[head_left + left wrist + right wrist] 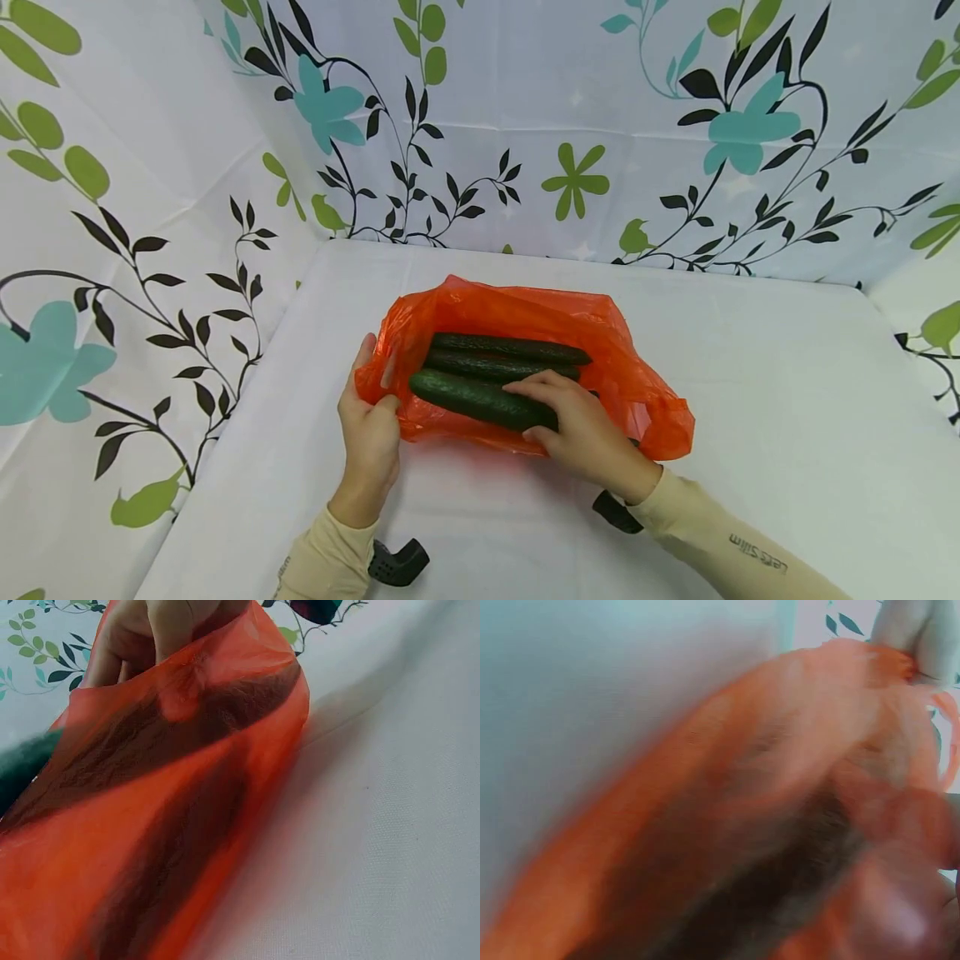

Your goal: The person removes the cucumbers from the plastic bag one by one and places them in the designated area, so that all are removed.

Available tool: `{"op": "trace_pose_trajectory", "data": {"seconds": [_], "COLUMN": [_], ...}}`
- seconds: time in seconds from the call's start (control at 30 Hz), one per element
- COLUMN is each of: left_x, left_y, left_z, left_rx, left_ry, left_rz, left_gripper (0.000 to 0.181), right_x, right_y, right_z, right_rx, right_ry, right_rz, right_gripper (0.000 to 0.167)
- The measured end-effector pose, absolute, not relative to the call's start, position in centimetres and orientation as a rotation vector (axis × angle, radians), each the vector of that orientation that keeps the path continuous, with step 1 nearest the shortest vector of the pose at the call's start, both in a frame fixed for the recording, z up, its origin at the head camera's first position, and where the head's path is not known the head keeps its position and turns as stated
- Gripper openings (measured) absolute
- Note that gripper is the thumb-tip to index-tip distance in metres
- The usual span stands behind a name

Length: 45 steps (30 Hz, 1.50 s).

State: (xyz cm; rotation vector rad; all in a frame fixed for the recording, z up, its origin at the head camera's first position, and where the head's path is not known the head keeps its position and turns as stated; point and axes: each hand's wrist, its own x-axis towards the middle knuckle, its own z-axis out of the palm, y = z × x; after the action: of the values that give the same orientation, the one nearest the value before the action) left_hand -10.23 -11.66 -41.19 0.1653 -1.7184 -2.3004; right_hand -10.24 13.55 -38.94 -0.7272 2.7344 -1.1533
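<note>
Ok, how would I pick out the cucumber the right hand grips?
On the white table sits a red-orange plastic bag with its mouth open. Inside, the cucumber is in front of two darker cucumbers. What sets it apart: its brighter green skin, and the right hand gripping its right end.

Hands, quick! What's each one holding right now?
Left hand: holding the orange bag by its side.
Right hand: holding the front cucumber.

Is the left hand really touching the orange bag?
Touching. The head view shows the left hand gripping the left edge of the orange bag, thumb in front, fingers behind.
</note>
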Motion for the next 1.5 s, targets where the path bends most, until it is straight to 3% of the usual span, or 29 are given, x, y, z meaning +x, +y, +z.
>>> {"op": "trace_pose_trajectory", "data": {"seconds": [0.77,1.13,1.5], "left_x": [-10.2,-9.8,-9.7], "left_y": [-11.5,-11.3,-11.3], "left_z": [-41.2,-41.0,-41.0], "left_rx": [0.164,0.296,0.287], "left_ry": [-1.768,-1.739,-1.744], "left_rz": [-2.321,-2.377,-2.384], "left_gripper": [0.079,0.062,0.065], "right_x": [-10.2,-9.7,-9.7], "right_y": [14.8,15.5,17.2], "right_z": [-33.0,-31.2,-29.6], "right_rx": [-0.754,-0.722,-0.596], "right_ry": [2.149,1.754,1.432], "right_rz": [-1.924,-2.240,-2.410], "right_gripper": [0.058,0.051,0.057]}}
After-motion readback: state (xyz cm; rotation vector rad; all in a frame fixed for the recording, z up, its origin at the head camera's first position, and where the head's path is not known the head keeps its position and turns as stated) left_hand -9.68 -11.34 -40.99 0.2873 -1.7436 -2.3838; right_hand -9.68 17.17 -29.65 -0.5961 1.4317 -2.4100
